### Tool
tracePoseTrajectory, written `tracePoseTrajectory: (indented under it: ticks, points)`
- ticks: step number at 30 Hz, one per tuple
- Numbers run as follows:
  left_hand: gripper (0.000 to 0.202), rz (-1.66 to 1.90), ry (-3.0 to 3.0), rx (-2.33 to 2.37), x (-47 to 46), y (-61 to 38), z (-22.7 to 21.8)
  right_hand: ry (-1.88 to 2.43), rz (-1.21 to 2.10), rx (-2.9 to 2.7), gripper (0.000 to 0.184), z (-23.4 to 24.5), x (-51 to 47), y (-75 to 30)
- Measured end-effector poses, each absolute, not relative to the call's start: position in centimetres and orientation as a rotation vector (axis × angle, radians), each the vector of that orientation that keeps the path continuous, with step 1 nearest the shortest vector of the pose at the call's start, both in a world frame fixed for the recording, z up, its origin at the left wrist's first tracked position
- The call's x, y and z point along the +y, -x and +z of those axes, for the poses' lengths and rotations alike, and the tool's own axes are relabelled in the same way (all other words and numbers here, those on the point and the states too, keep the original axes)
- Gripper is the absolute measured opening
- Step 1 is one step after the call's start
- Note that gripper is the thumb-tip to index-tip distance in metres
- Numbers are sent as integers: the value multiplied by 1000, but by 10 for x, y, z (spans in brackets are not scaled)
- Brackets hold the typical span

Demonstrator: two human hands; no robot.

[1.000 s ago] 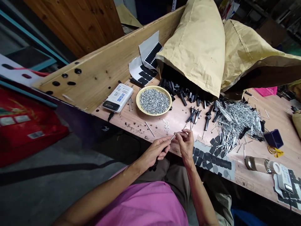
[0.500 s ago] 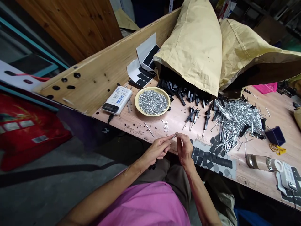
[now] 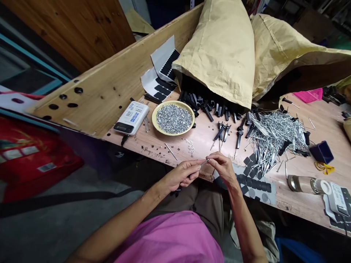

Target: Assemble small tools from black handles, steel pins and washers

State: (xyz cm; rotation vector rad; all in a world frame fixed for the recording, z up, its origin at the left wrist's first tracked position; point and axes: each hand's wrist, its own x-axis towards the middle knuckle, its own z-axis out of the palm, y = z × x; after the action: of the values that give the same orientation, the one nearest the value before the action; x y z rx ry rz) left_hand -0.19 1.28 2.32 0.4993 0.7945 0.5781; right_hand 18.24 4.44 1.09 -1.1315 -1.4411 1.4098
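Left hand [image 3: 182, 176] and right hand [image 3: 223, 168] pinch one thin steel pin [image 3: 204, 162].

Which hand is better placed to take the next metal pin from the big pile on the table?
Probably the right hand: it is on the same side as the pile of metal pins and nearer to it. The left hand is farther away and holds the small metal pin.

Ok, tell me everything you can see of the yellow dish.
The shallow round dish is pale yellow with a smooth rim, its material unclear. It is filled with small silvery nuts and sits flat on the wooden bench, between a white device and a spill of black parts. No hand touches it.
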Motion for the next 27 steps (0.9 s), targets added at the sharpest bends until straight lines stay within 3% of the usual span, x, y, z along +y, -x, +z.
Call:
tracePoseTrajectory:
  ticks: [9,15,27]
  points:
    - [75,547,-653,804,17,7,20,1144,1370,-1569,31,17,48,-186]
    - [68,598,-772,867,18,7,22,1153,1308,-1629,35,15,48,-187]
    - [68,544,-716,863,19,5,19,1167,961,-1736,27,9,35,-182]
